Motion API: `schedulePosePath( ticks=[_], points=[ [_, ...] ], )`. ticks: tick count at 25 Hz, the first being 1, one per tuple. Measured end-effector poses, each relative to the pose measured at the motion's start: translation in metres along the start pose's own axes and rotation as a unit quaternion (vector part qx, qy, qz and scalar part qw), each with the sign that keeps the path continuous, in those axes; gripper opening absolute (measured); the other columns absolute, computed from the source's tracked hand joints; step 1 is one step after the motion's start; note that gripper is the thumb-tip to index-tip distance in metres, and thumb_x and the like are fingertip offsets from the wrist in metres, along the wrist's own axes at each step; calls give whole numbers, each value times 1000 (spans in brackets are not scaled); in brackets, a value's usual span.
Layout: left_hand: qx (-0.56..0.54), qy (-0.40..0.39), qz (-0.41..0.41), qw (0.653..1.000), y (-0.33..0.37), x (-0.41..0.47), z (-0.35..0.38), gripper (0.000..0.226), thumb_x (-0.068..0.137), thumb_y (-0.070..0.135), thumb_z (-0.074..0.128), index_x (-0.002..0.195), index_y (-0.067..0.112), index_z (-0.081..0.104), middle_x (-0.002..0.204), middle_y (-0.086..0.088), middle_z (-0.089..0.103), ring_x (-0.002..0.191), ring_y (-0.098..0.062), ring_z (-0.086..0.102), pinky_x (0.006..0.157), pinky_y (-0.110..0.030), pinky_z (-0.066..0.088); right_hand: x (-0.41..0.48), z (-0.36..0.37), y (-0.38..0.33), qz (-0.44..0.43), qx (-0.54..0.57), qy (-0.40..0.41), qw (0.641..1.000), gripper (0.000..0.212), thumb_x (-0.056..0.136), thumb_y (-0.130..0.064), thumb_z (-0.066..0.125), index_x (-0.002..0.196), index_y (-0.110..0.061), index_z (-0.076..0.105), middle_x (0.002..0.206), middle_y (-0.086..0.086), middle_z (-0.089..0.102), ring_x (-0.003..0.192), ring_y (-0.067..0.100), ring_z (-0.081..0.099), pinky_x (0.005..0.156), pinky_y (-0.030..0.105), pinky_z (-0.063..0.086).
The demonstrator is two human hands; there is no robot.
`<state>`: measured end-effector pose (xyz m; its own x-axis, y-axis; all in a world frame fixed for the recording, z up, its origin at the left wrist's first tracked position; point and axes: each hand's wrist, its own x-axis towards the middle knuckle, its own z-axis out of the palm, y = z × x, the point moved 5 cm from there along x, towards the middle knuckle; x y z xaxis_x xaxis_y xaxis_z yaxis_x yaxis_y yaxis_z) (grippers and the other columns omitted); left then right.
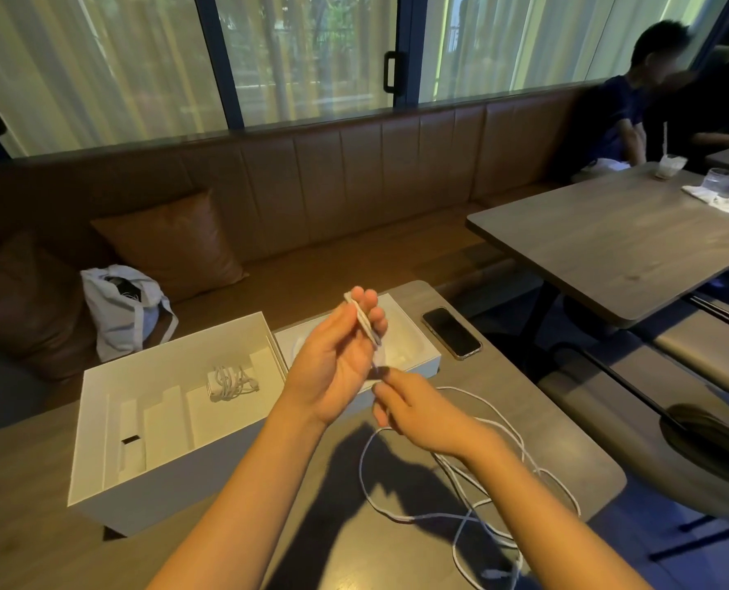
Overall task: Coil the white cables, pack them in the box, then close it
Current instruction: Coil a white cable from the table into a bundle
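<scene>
Two bare forearms reach forward from the bottom of the frame, converging at centre. The left hand is raised, palm turned toward the camera, its fingers extended upward and slightly curled, pinching a white cable end against the fingertips. The right hand sits lower and just beside the left wrist, back of the hand up, fingers curled inward and thumb and forefinger closed on the cable below the left palm.

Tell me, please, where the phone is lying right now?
In the head view the phone lies screen-up on the table, right of the white box lid and beyond the right hand.
</scene>
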<state>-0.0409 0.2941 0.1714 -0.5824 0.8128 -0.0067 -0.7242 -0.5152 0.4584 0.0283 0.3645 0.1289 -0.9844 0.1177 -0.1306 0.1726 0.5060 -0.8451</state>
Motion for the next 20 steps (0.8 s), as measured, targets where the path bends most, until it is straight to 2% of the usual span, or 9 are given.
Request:
schedulePosePath(
  ticks=[1,3,5,7,8,13,15,18,20],
  points=[
    [108,82,74,988,6,4,-9,22,97,10,39,103,9,60,89,-8,71,76,-16,71,75,-26,59,-4,3,2,10,-66,-14,998,21,99,-29,35,93,-32,56,77,-1,59,70,12,55,74,38,54],
    [385,161,166,893,15,7,-22,18,98,12,41,102,12,59,94,-6,72,81,-14,71,81,-27,58,-12,-3,-3,3,-171,-2,985,23,98,-30,40,112,-26,58,93,0,64,81,12,59,82,38,55],
    [576,118,156,794,7,7,-28,18,97,12,42,102,5,58,98,-9,70,82,-12,69,79,-25,56,-19,-21,-19,-33,-210,44,976,26,96,-28,45,117,-26,61,104,-1,68,87,9,61,83,30,53],
    [658,9,82,748,-8,4,-32,18,97,13,43,100,2,58,93,-11,67,78,-12,65,75,-24,53,-26,-42,-34,-64,-208,83,973,22,93,-26,53,110,-26,67,100,-5,70,83,6,61,79,25,52],
    [664,-39,37,746,-15,0,-30,19,98,14,43,99,2,58,86,-10,66,75,-12,64,73,-24,53,-28,-52,-36,-69,-195,95,974,18,90,-26,59,104,-25,70,94,-8,71,81,5,61,78,24,53],
    [429,-84,-165,884,-26,-19,-13,37,101,20,29,99,3,62,67,-6,57,58,-14,54,59,-21,50,-28,-81,-28,-77,-17,137,987,6,78,-16,73,83,-15,76,76,-8,71,76,8,66,73,23,57],
    [363,-122,-183,905,-25,-22,-6,30,98,20,37,96,5,63,63,-3,52,55,-14,50,56,-23,49,-24,-80,-25,-102,58,162,980,5,78,-10,72,79,-13,75,71,-7,71,71,8,66,71,23,57],
    [235,-194,-190,933,-22,-21,2,20,94,20,50,98,4,60,65,-1,52,56,-12,50,58,-24,49,-16,-68,-16,-99,159,201,961,20,87,-7,59,77,-19,72,61,-7,65,57,3,57,56,16,49],
    [105,-209,-154,960,-17,-16,11,19,94,18,50,102,2,57,69,-1,54,60,-13,54,61,-25,52,-11,-51,-12,-85,206,176,959,30,95,-11,47,77,-25,68,58,-3,58,53,6,53,53,17,48]
  ],
)
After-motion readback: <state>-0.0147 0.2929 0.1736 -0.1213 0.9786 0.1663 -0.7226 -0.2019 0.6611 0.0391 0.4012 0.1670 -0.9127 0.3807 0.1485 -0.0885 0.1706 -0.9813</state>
